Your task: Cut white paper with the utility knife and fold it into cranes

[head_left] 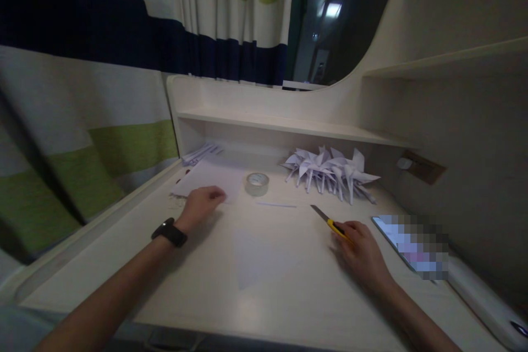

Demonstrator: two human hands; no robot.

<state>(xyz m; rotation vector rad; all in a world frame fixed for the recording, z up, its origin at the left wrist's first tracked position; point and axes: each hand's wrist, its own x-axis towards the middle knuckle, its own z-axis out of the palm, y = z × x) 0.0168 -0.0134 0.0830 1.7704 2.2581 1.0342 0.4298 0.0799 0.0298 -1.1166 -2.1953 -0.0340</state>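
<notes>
My right hand (361,250) grips a yellow and black utility knife (339,229), its blade extended and pointing up and left above the desk. My left hand (204,206), with a dark watch on the wrist, rests at the near edge of a stack of white paper (220,173). Its fingers are bent together, and whatever lies between them is hidden. A loose piece of white paper (259,258) lies flat between my hands. Beyond it sit a thin white paper stick (276,205) and a roll of clear tape (256,185).
Several folded white paper pinwheels (330,170) are bunched at the back right under the shelf (268,121). Folded paper strips (201,154) lie at the back left. Small bits (178,199) sit beside my left hand. A phone (406,245) lies at right.
</notes>
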